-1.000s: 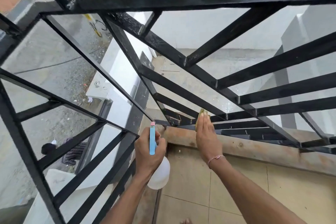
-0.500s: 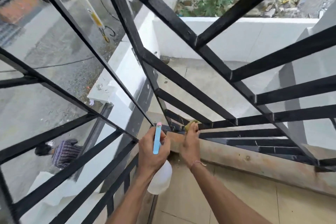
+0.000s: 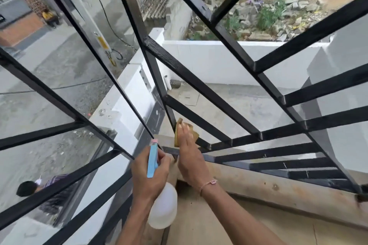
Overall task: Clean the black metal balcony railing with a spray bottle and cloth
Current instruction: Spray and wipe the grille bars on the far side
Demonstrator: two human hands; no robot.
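The black metal balcony railing [image 3: 201, 83] fills the view, its bars meeting at a corner low in the middle. My left hand [image 3: 148, 177] grips a spray bottle [image 3: 162, 211] with a white body and a blue trigger head with a pink tip, held just inside the corner. My right hand [image 3: 191, 157] presses a yellowish-brown cloth [image 3: 196, 131] with straight fingers against the lower part of the corner bar, near the bottom rail. Most of the cloth is hidden under my fingers.
A brownish concrete kerb [image 3: 278, 189] carries the railing's base, with tan floor tiles [image 3: 209, 230] inside it. Beyond the bars lie a white boundary wall [image 3: 219, 59], a street far below, and a person [image 3: 39, 189] down at the lower left.
The view has tilted up and closer to the bars. My right hand with the cloth has slid up the corner bar from the bottom rail. The left hand keeps holding the bottle.
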